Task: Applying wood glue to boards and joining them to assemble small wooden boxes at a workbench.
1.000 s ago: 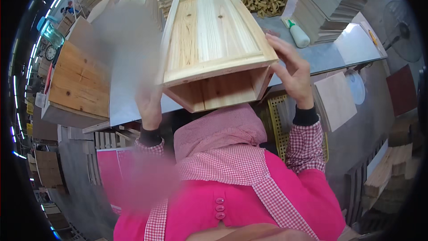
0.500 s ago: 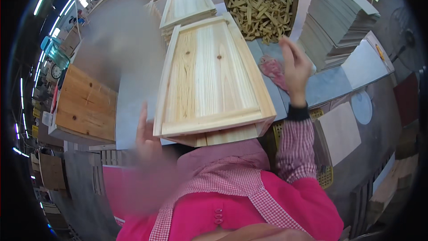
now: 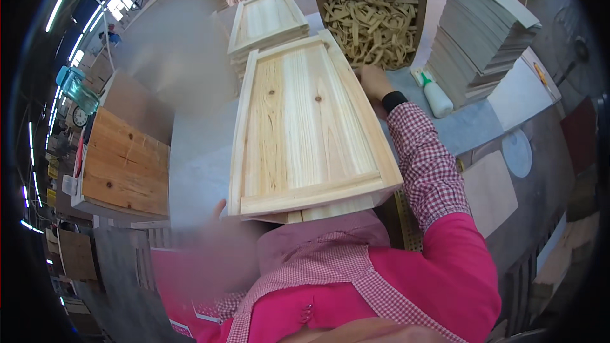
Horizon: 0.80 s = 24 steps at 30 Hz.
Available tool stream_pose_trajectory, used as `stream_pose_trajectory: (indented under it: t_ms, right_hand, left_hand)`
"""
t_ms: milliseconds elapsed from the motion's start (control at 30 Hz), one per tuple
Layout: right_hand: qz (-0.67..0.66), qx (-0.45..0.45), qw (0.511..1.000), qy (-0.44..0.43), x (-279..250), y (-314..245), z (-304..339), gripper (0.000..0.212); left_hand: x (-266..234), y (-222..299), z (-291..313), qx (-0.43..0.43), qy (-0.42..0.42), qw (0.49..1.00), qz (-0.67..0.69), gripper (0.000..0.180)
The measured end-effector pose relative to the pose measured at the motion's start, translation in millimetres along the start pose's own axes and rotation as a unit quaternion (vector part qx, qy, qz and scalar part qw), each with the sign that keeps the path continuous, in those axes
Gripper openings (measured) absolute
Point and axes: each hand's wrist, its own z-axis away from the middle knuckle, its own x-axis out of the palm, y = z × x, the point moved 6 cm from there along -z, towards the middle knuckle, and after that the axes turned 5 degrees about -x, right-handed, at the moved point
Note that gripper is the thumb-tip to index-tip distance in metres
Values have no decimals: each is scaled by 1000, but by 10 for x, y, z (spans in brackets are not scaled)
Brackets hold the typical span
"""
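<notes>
A pale pine box (image 3: 298, 127), its recessed plank face turned up inside a raised rim, lies tilted in front of me, its near end close to my apron. My right hand (image 3: 373, 81) is at the box's far right side, by the brown strips. Its fingers curl down beside the rim and are mostly hidden, so I cannot tell whether they grip it. At the near left corner only a fingertip of my left hand (image 3: 220, 208) shows clearly; a blur covers the rest.
Behind the box stands a stack of similar wooden pieces (image 3: 267, 19). A carton (image 3: 422, 0) holds many brown strips (image 3: 372, 22). To the right are a white squeeze bottle (image 3: 437, 98) and a tall stack of thin boards (image 3: 473, 38). A knotty wooden crate (image 3: 124, 159) stands left.
My right hand has moved left and in against the box's far side. The box has shifted slightly right in view. The white bottle now shows, and the pink cloth is out of sight.
</notes>
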Motion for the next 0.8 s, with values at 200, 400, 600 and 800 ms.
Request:
stream_pose_trajectory:
  t_ms: [200, 400, 600, 800]
  right_hand:
    - [-62, 8, 998, -14, -597, 126, -7, 23]
    - [-90, -105, 957, 256, -1948, -19, -218, 24]
    - [-79, -66, 989, 103, -2310, -635, 158, 19]
    - [-60, -453, 887, 67, -2304, -2500, 1389, 11]
  left_hand:
    - [144, 256, -252, 37, 2, 998, 42, 51]
    - [134, 720, -430, 92, 32, 995, 15, 46]
    - [206, 1129, -470, 196, 41, 975, -94, 46]
    - [1128, 2225, 26, 517, 37, 802, -297, 64]
